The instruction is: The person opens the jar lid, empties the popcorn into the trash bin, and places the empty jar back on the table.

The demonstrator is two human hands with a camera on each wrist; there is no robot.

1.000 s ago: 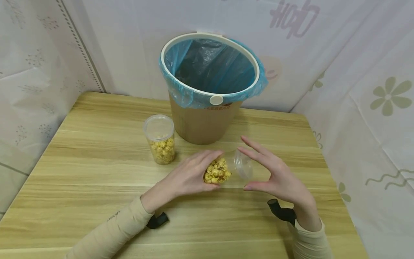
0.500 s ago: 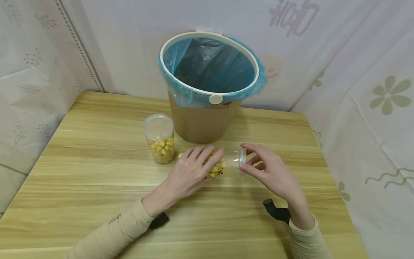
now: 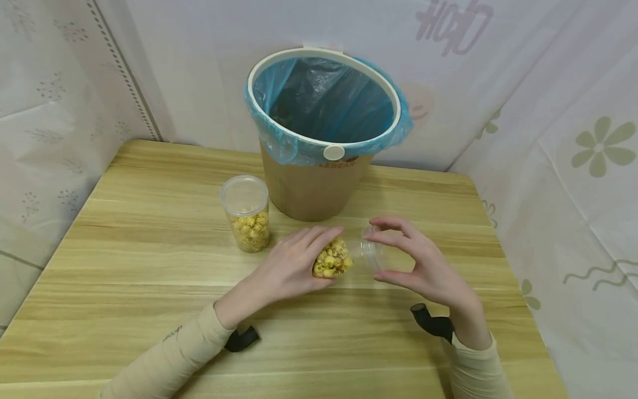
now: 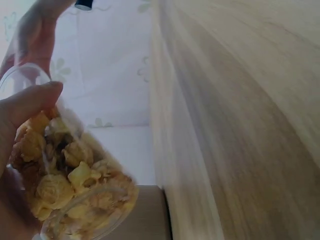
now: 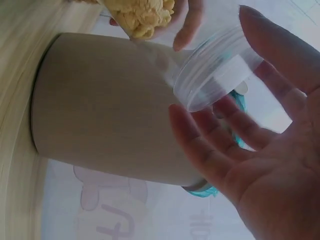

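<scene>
Pale printed cloth (image 3: 199,72) surrounds a wood-grained table (image 3: 124,288), over which we see two bare hands meeting at a clear jar (image 3: 356,249) turned on its side. The left hand (image 3: 289,266) grips the jar's body; the right hand (image 3: 433,271) has fingers and thumb spread about a ribbed lid (image 3: 371,249) at the mouth end, though whether any fingertip touches it we cannot tell. Only the left wrist view gives us the jar's round base, the left thumb (image 4: 35,102) laid along its wall, and background between jar and tabletop. Only the right wrist view gives us the right palm, turned toward the lid.

We note the poses: the left forearm slants in from lower left, its hand arched with the back uppermost; the right rises from lower right, its hand forming a wide C. Wrinkled beige sleeves (image 3: 174,354) end beside black fittings (image 3: 242,339). Within the smooth, transparent jar sits knobbly yellow popcorn (image 4: 75,165). Farther out, we find a second jar (image 3: 245,214) of popcorn, upright, and behind, a tapered tan bin (image 3: 314,194) whose thin blue bag (image 3: 279,145) folds over a cream ring (image 3: 323,54).
</scene>
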